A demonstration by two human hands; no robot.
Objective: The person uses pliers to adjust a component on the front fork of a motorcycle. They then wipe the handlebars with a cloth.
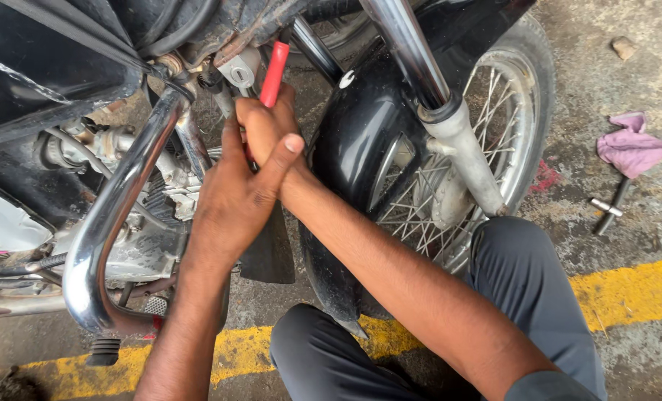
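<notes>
A red-handled tool points up into the motorcycle's frame, just below a grey metal fitting near the engine. My right hand is closed around the handle, its forearm running in from the lower right. My left hand wraps over the right hand and the lower part of the handle, with the thumb lying across the right wrist. The tool's tip is hidden behind the frame parts.
A chrome crash guard curves down left of my hands. The black front mudguard, fork leg and spoked wheel stand to the right. A pink rag and a T-handle wrench lie on the concrete above a yellow painted line.
</notes>
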